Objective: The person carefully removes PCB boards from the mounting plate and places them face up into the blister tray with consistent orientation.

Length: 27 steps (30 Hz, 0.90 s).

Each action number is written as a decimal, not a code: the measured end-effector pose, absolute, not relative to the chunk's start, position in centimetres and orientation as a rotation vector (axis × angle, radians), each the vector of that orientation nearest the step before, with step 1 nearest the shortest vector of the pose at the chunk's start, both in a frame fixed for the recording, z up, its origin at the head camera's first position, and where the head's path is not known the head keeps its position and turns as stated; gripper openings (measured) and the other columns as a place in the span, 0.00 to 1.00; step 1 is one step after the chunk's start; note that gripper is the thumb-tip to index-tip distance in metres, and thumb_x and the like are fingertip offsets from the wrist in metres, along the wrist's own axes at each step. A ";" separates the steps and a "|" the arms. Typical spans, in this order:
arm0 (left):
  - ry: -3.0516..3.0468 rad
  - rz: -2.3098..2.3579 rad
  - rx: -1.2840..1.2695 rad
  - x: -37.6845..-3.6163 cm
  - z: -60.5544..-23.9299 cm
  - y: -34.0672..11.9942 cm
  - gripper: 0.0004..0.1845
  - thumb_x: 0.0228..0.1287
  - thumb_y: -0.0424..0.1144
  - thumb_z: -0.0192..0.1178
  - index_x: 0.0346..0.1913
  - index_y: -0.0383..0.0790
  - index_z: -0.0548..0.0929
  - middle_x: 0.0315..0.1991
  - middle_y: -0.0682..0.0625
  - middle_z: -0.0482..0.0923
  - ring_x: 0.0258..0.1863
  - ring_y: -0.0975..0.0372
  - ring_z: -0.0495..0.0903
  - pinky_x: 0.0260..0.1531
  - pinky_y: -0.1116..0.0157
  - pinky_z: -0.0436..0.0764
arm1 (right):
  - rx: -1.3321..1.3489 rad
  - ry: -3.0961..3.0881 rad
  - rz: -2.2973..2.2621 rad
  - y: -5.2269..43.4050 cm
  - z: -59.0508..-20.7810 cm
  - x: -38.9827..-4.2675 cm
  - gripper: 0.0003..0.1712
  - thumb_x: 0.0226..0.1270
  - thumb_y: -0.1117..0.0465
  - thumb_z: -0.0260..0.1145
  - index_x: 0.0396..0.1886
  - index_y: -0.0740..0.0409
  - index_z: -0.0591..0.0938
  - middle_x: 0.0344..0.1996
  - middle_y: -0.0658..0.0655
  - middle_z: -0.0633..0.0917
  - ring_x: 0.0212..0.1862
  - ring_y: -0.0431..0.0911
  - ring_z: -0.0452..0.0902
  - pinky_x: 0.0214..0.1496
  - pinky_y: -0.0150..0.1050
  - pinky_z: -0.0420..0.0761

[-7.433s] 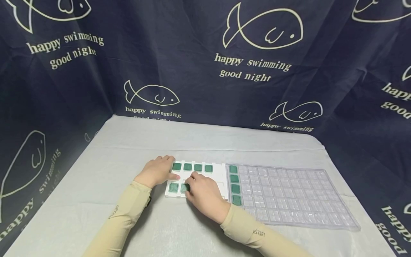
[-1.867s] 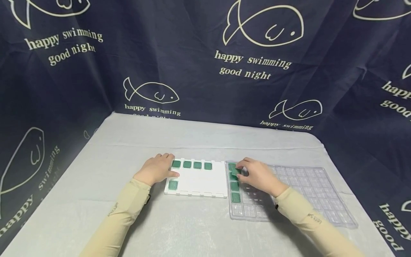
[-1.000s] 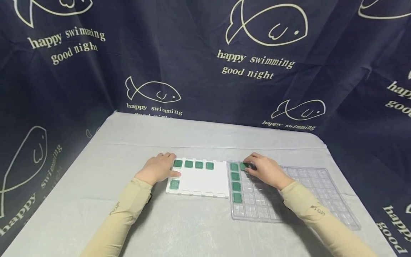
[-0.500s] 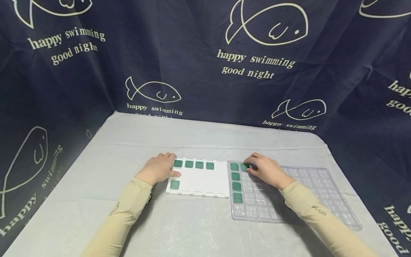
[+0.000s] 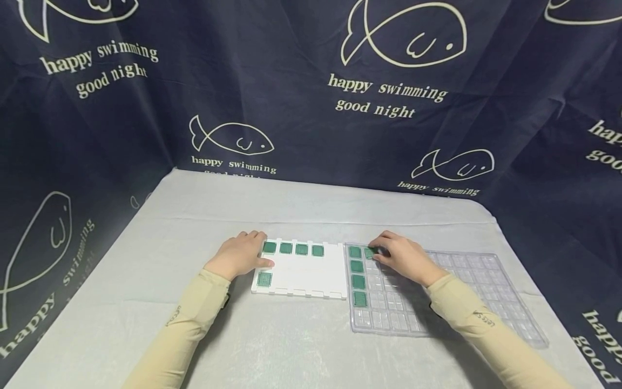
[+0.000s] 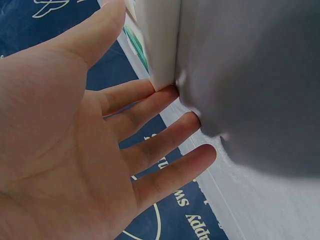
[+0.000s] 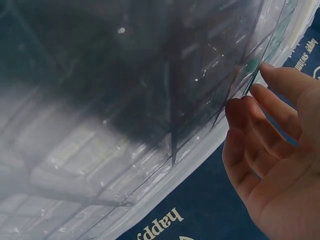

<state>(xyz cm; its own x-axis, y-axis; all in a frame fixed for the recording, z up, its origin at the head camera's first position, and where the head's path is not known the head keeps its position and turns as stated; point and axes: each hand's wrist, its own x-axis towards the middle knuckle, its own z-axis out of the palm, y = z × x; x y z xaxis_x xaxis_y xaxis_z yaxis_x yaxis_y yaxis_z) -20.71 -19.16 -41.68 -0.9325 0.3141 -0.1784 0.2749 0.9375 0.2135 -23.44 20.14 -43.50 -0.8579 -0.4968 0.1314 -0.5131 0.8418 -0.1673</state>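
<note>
A white foam tray (image 5: pixel 311 273) holds a back row of several green square chips (image 5: pixel 293 248) and one more chip (image 5: pixel 264 279) at its front left. My left hand (image 5: pixel 238 255) lies flat against the tray's left edge, its straight fingers (image 6: pixel 150 102) touching the tray corner (image 6: pixel 162 55). To the right lies a clear plastic blister tray (image 5: pixel 461 294) with several green chips (image 5: pixel 357 281) down its left column. My right hand (image 5: pixel 400 256) rests on this tray, fingertips (image 7: pixel 235 107) touching a green chip (image 5: pixel 369 252) in the top cell of the second column.
Both trays sit side by side on a grey cloth-covered table (image 5: pixel 301 210). A dark blue fish-print curtain (image 5: pixel 311 108) closes off the back and both sides. Most cells of the clear tray (image 7: pixel 125 125) hold nothing.
My right hand took a chip from the white tray's front row and carried it to the clear tray's second column. Over the last second it has barely moved. The left hand stayed put.
</note>
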 end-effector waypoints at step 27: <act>2.878 0.266 0.445 -20.7 -41.6 -19.3 0.42 0.66 0.58 0.65 0.72 0.31 0.68 0.70 0.36 0.73 0.68 0.41 0.73 0.65 0.43 0.77 | 0.805 -2.932 0.343 19.9 -43.4 -23.3 0.11 0.64 0.59 0.74 0.46 0.52 0.87 0.46 0.51 0.87 0.45 0.50 0.86 0.48 0.53 0.86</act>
<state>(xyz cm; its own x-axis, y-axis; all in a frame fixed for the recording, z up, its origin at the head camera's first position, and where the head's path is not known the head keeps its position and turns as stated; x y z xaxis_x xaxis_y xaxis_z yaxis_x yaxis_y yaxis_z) -20.65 -19.28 -41.59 -0.9307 0.3156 -0.1847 0.2764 0.9379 0.2098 -23.28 19.90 -43.43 -0.8585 -0.4942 0.1367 -0.5124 0.8367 -0.1932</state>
